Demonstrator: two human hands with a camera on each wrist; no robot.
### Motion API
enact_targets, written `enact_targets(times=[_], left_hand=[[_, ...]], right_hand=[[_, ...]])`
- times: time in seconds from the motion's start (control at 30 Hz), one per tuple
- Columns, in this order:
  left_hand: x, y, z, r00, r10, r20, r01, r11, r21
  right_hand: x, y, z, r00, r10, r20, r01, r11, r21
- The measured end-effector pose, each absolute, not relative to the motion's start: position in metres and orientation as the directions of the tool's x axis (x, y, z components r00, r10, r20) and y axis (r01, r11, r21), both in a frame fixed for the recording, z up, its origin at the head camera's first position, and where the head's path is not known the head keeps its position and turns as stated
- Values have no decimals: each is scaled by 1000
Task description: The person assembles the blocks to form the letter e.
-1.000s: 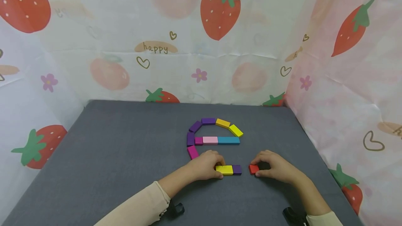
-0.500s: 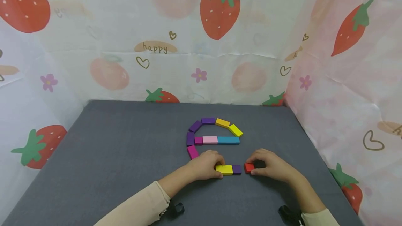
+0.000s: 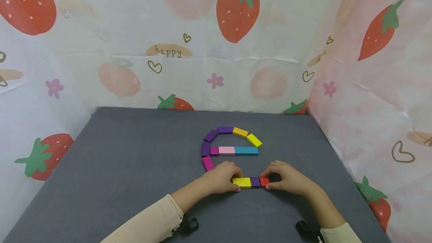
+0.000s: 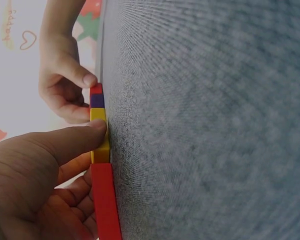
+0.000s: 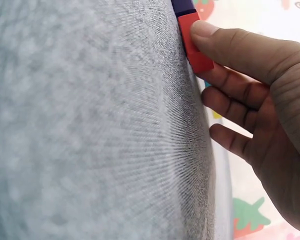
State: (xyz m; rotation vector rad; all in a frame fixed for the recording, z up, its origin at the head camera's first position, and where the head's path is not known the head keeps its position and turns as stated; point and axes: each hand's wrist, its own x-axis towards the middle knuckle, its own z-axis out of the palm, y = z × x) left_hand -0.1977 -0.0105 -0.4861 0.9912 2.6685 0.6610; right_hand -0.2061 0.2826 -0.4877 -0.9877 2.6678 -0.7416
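My left hand pinches a yellow block between thumb and fingers at the near side of a block figure. Against that block's right end lies a small purple block. A small red block sits flush at the row's right end, pinched by the thumb and fingers of my right hand. In the left wrist view, a longer red block continues the row beside my left palm; in the head view that hand hides it. A magenta block slants down toward my left hand.
Beyond the hands, purple blocks, an orange block and a yellow block form an arc. Inside it runs a bar of small magenta, pink and blue blocks. Strawberry-printed cloth encloses the grey table.
My right hand has slid the small red block leftward along the table, closing the gap to the purple block. My left hand has stayed on the yellow block.
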Motion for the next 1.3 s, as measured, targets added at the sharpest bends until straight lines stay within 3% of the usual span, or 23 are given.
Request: enact_targets(times=[0.83, 1.3], left_hand=[[-195, -7, -482, -759, 650, -41, 560, 684, 467], [-195, -21, -477, -768, 640, -11, 538, 654, 532]], right_hand=[[-208, 281, -487, -751, -659, -39, -546, 653, -525], [-205, 280, -487, -763, -646, -8, -546, 652, -527]])
